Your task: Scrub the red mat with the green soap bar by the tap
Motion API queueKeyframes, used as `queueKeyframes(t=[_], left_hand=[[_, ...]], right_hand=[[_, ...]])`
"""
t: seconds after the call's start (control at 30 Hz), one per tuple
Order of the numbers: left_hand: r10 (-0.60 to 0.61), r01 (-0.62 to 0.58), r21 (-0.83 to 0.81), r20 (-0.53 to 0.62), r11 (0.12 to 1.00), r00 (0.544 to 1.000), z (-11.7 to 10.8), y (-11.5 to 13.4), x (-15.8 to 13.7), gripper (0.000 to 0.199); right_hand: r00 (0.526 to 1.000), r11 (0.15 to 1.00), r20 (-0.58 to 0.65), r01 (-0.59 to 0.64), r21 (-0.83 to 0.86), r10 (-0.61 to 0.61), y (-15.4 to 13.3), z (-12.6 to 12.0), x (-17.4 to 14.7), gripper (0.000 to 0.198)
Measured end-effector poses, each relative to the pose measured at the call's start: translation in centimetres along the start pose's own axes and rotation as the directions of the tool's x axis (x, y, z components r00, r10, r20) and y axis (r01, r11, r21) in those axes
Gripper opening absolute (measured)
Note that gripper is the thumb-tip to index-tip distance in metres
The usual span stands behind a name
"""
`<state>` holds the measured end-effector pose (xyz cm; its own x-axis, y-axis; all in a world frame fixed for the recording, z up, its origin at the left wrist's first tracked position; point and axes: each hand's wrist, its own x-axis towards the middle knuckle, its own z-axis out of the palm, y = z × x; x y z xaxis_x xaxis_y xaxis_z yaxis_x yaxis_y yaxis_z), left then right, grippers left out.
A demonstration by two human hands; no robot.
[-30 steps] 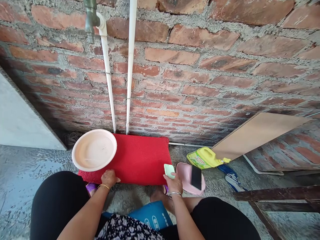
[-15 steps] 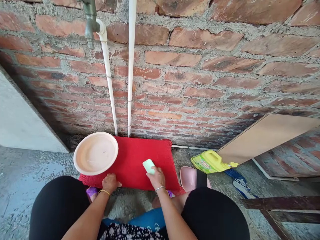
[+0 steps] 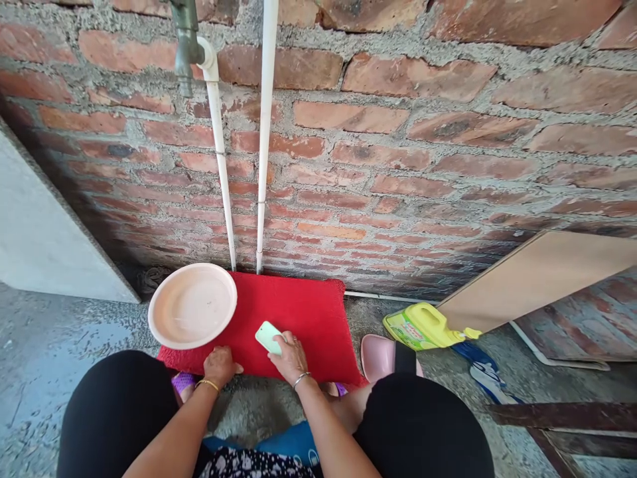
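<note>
A red cloth (image 3: 308, 318), thick and mat-like, lies spread out before my knees. My left hand (image 3: 219, 367) is closed on its near edge, thumb pointing right. In my right hand (image 3: 291, 356) is a pale green block with rounded corners (image 3: 269, 336), held flat against the middle of the cloth. Its underside is hidden, so I cannot tell whether it is a brush or a bar of soap. Just beyond my left hand, a pale pink basin (image 3: 193, 305) rests on the cloth's left end; its bottom looks wet.
Behind the cloth stands a brick wall (image 3: 368, 159) with white pipes (image 3: 263, 153) and a tap (image 3: 184, 56). To the right are a pink scoop (image 3: 377, 357), a yellow jug (image 3: 423, 325), blue sandals (image 3: 485, 375) and a leaning board (image 3: 542, 279). A pale slab (image 3: 54, 232) leans at left.
My right hand has moved left across the red cloth with the pale green block. My left hand stays at the near edge. The view has shifted slightly.
</note>
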<state>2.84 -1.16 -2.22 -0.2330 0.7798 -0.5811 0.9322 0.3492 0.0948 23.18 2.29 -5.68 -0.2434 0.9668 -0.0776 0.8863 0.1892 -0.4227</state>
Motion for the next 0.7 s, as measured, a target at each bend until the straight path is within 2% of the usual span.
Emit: queueKeyframes(t=[0.07,0.13,0.17,0.23,0.27,0.3,0.33,0.37,0.4,0.5,0.53,0.57,0.63,0.7], left_hand=[[0.001,-0.001,0.001,0.000,1.000,1.000,-0.1,0.1,-0.1,0.048],[0.005,-0.005,0.000,0.004,1.000,1.000,-0.1,0.1,0.0,0.048],[0.008,-0.008,-0.003,0.006,1.000,1.000,-0.1,0.1,0.0,0.049],[0.010,-0.009,-0.013,0.012,1.000,1.000,0.0,0.1,0.2,0.050],[0.006,-0.006,-0.019,0.013,1.000,1.000,0.0,0.1,0.2,0.050],[0.001,-0.001,-0.024,0.014,1.000,1.000,0.1,0.1,0.3,0.050],[-0.004,0.004,-0.026,0.012,1.000,1.000,0.2,0.1,0.4,0.050],[-0.007,0.007,-0.027,0.009,1.000,1.000,0.2,0.0,0.4,0.050],[-0.009,0.009,-0.028,0.005,1.000,1.000,0.3,0.0,0.4,0.049],[-0.002,0.002,-0.026,-0.003,1.000,1.000,0.4,0.0,0.4,0.048],[-0.001,0.001,-0.025,-0.004,1.000,1.000,0.4,0.0,0.4,0.048],[-0.001,0.001,-0.022,-0.004,1.000,1.000,0.4,0.0,0.3,0.048],[-0.001,0.001,-0.016,-0.003,1.000,1.000,0.3,0.0,0.3,0.049],[-0.001,0.001,-0.010,0.000,1.000,1.000,0.3,0.1,0.4,0.049]], right_hand=[[0.998,0.998,0.008,-0.068,-0.010,0.068,0.8,-0.7,0.0,0.033],[0.958,0.959,-0.042,-0.281,0.022,0.282,3.2,-1.8,-0.1,0.035],[0.905,0.909,-0.079,-0.414,0.051,0.417,4.8,-2.5,-0.2,0.037],[0.745,0.761,-0.153,-0.636,0.132,0.649,7.8,-3.5,-0.5,0.041],[0.670,0.694,-0.182,-0.699,0.174,0.720,8.9,-3.8,-0.6,0.043],[0.617,0.651,-0.208,-0.730,0.209,0.759,9.7,-3.9,-0.7,0.045],[0.593,0.635,-0.229,-0.737,0.232,0.772,10.1,-3.8,-0.6,0.046],[0.603,0.650,-0.245,-0.720,0.241,0.759,10.0,-3.5,-0.5,0.046],[0.644,0.693,-0.258,-0.681,0.236,0.721,9.4,-3.1,-0.3,0.045],[0.863,0.891,-0.230,-0.420,0.171,0.450,6.1,-1.2,0.6,0.035],[0.925,0.941,-0.190,-0.305,0.148,0.329,4.9,-0.6,0.9,0.033],[0.964,0.971,-0.144,-0.205,0.127,0.222,3.8,-0.2,1.2,0.031],[0.993,0.991,-0.057,-0.100,0.091,0.106,2.5,0.1,1.5,0.031],[0.990,0.988,-0.034,-0.138,0.070,0.140,2.8,-0.4,1.6,0.031]])
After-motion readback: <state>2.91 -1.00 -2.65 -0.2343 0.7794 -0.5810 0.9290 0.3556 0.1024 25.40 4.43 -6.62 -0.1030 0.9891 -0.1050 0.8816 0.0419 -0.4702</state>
